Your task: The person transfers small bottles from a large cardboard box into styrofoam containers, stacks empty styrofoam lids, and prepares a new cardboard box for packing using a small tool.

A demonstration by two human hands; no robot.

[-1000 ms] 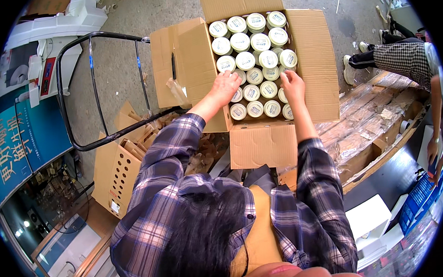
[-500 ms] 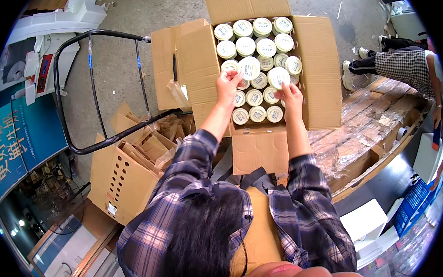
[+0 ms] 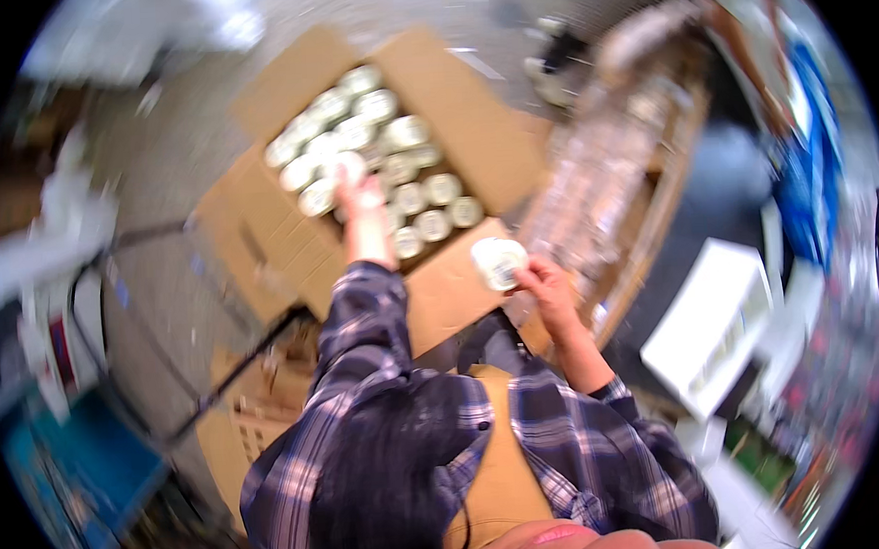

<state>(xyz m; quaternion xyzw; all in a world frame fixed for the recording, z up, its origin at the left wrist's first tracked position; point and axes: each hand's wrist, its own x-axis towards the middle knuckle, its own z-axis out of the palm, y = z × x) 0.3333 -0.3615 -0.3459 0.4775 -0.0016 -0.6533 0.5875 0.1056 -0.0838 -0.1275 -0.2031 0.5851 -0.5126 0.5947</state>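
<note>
An open cardboard box [image 3: 460, 104] holds rows of round jars [image 3: 376, 106] with white printed lids. Over the near part of the rows, my left hand [image 3: 361, 201] has its fingers closed at the edge of a white-lidded jar [image 3: 346, 166]; motion blurs them. My right hand [image 3: 550, 291] is outside the box, to its near right. Between thumb and fingers it grips another white-lidded jar [image 3: 499, 262], held beside the near flap [image 3: 450, 286] with its lid turned up.
A black metal frame [image 3: 237, 385] stands to the left, beside a carton [image 3: 234, 424] with brown cardboard inside. On the right lie a plastic-wrapped stack [image 3: 594, 187] and a white box [image 3: 711, 325]. Another person's arm [image 3: 747, 69] shows at the upper right.
My right hand has drawn its jar out of the box, toward me. My left hand stays over the jars. The whole view has turned, so the box now sits tilted and further left.
</note>
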